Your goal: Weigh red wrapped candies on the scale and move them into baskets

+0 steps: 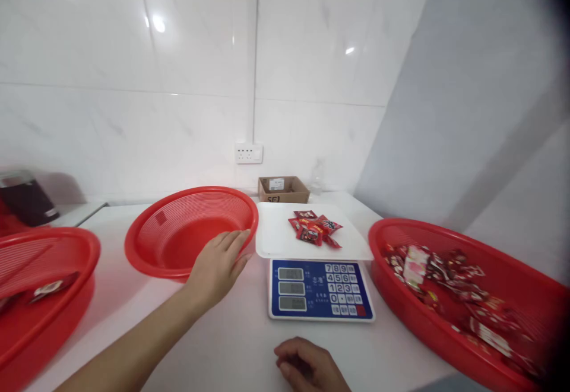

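Observation:
My left hand [218, 267] lies flat with its fingers stretched out on the front rim of an empty red basket [178, 225] in the middle of the table. My right hand [307, 365] rests at the table's near edge with fingers curled under, just below a blue-faced electronic scale [318, 288]. I cannot make out anything inside that hand. On the scale's white tray [276, 234] lies a small heap of red snack packets [315, 227].
A red basket [445, 326] full of red and white snack packets stands at the right. Another red basket [44, 285] at the left holds a packet or two. A small cardboard box [283, 189] and a wall socket [249, 153] are at the back.

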`<state>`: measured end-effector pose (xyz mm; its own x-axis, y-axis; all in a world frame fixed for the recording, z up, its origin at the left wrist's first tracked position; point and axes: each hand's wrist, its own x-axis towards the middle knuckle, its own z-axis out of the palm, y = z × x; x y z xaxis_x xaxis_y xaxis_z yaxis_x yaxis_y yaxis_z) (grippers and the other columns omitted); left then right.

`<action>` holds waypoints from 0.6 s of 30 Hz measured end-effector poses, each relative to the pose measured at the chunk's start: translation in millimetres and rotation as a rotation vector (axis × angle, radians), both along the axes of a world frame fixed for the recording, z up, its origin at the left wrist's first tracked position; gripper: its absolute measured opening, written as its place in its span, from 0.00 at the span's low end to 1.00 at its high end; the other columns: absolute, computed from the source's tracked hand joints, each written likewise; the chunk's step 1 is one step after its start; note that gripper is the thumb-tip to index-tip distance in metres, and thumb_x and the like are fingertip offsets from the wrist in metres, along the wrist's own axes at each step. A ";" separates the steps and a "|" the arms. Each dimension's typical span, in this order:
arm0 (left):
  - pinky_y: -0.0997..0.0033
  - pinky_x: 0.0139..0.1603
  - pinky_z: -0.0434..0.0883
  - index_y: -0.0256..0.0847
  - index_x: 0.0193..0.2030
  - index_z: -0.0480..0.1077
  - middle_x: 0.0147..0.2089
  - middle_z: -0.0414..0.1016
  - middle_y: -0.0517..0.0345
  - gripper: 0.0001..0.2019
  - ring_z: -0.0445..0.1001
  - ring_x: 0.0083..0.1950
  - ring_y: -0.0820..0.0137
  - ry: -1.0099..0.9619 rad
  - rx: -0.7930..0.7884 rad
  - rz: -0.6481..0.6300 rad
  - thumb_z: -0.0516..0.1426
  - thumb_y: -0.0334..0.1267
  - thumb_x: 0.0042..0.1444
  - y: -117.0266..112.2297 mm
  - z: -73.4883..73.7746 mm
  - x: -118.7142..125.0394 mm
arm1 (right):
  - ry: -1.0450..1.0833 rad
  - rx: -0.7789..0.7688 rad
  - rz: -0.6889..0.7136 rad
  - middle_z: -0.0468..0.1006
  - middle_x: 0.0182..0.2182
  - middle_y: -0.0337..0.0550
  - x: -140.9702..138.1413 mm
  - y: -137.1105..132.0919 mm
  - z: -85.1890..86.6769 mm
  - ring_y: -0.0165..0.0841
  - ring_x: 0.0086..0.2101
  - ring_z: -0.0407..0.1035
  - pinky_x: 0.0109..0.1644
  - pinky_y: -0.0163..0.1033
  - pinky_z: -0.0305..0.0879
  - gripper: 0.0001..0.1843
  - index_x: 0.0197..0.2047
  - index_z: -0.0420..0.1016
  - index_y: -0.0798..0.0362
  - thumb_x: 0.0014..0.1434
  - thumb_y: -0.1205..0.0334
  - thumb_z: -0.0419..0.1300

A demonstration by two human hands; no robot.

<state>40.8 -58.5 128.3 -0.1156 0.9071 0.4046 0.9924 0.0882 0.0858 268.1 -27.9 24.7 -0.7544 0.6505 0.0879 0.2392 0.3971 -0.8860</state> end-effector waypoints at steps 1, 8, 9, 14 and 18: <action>0.56 0.54 0.63 0.41 0.59 0.58 0.57 0.67 0.48 0.20 0.64 0.57 0.58 -0.004 0.090 -0.052 0.46 0.43 0.61 1.0 -1.5 4.9 | 0.019 0.022 -0.019 0.78 0.31 0.43 0.8 3.7 10.6 0.32 0.32 0.72 0.35 0.33 0.68 0.12 0.37 0.75 0.52 0.55 0.56 0.54; 0.56 0.53 0.66 0.42 0.53 0.64 0.50 0.72 0.51 0.16 0.67 0.54 0.61 -0.090 0.167 -0.401 0.49 0.40 0.60 22.7 -9.1 41.5 | 0.011 0.414 -0.401 0.74 0.44 0.47 8.3 93.8 92.7 0.37 0.44 0.68 0.49 0.43 0.63 0.16 0.46 0.71 0.52 0.56 0.58 0.52; 0.55 0.53 0.67 0.42 0.53 0.65 0.50 0.73 0.51 0.15 0.67 0.54 0.60 -0.096 0.157 -0.413 0.50 0.39 0.59 27.4 -8.9 44.8 | -0.055 0.499 -0.434 0.73 0.46 0.49 7.3 110.6 98.7 0.38 0.47 0.65 0.53 0.45 0.60 0.17 0.48 0.70 0.53 0.56 0.57 0.53; 0.54 0.56 0.64 0.40 0.53 0.65 0.52 0.72 0.52 0.16 0.63 0.58 0.58 -0.122 0.093 -0.411 0.51 0.36 0.58 42.1 -5.9 48.0 | -0.489 0.545 -0.437 0.54 0.61 0.58 -10.5 170.1 103.7 0.52 0.60 0.44 0.58 0.57 0.47 0.37 0.61 0.58 0.53 0.52 0.45 0.57; 0.52 0.57 0.63 0.41 0.54 0.64 0.54 0.70 0.53 0.17 0.61 0.60 0.58 -0.170 0.082 -0.396 0.49 0.38 0.59 41.3 -6.3 34.2 | -0.639 0.524 -0.397 0.52 0.62 0.56 -24.8 186.2 95.1 0.56 0.60 0.42 0.56 0.62 0.46 0.43 0.61 0.56 0.49 0.47 0.35 0.55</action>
